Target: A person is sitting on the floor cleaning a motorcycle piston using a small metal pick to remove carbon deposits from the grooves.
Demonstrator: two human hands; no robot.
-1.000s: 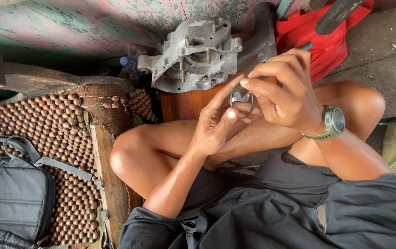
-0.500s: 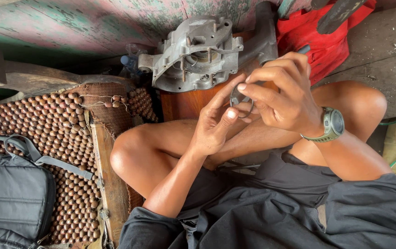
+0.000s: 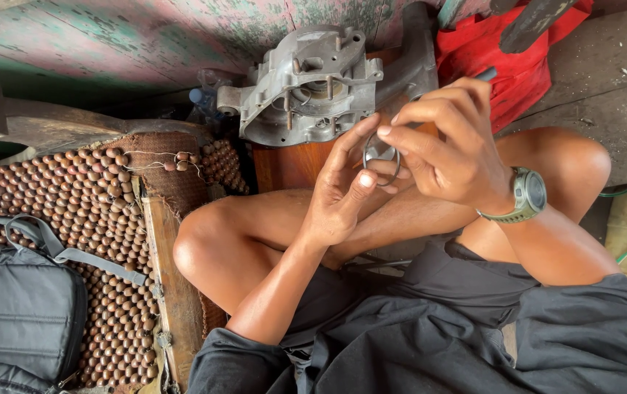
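A thin metal ring (image 3: 382,157) sits pinched between left hand (image 3: 342,193) and right hand (image 3: 453,149).

Both hands, left hand (image 3: 342,197) and right hand (image 3: 448,149), pinch a thin metal ring (image 3: 380,157); a grey engine casing (image 3: 306,84) sits at eleven o'clock from it.

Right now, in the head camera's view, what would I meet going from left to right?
Black fabric bag → brown wooden-bead seat mat → grey cast-metal engine casing → left hand → thin metal ring → right hand → grey-green wristwatch
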